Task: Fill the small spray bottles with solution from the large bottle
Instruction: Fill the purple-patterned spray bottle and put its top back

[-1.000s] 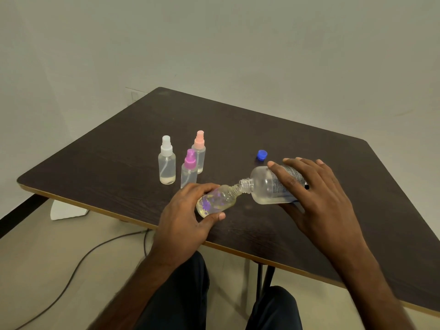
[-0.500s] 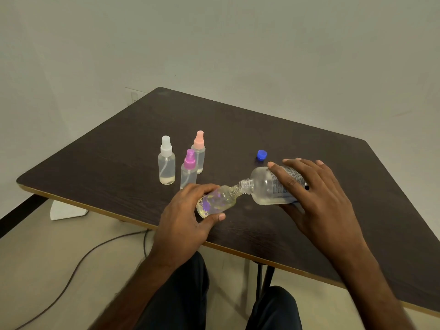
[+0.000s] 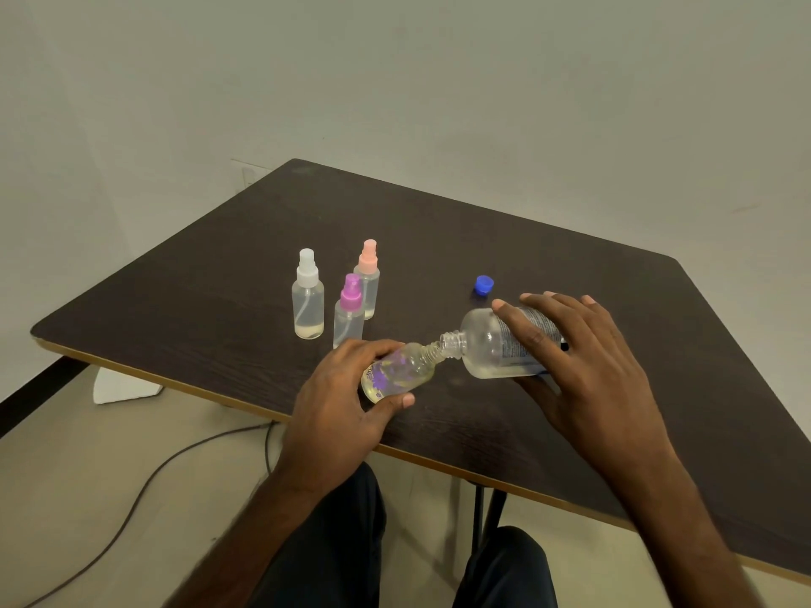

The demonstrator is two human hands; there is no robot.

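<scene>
- Two hands work near the table's [image 3: 210, 274] front edge, apart from each other, each clamped on its own bottle.
- Left hand [image 3: 338, 410] wraps fingers and thumb round a small uncapped spray bottle [image 3: 399, 373] with a purple print, tilted so its neck points toward two o'clock.
- Right hand [image 3: 588, 375] grips the large bottle [image 3: 482, 344] from above, fingers spread over its label; the bottle lies almost on its side, mouth toward eight o'clock.
- Both open necks meet mouth to mouth between the hands; some pale liquid sits in each bottle, though a flowing stream is hard to make out.
- Three capped spray bottles stand upright at about eleven o'clock from the left hand: a white-topped bottle [image 3: 308, 300], a magenta-topped bottle [image 3: 349, 318] just beside it, and a peach-topped bottle [image 3: 367, 278] close behind.
- One blue cap [image 3: 483, 284] rests on the table at one o'clock from the joined necks, near the right fingertips.
- Below the table, a grey cable [image 3: 131, 511] runs across the floor at seven o'clock.
</scene>
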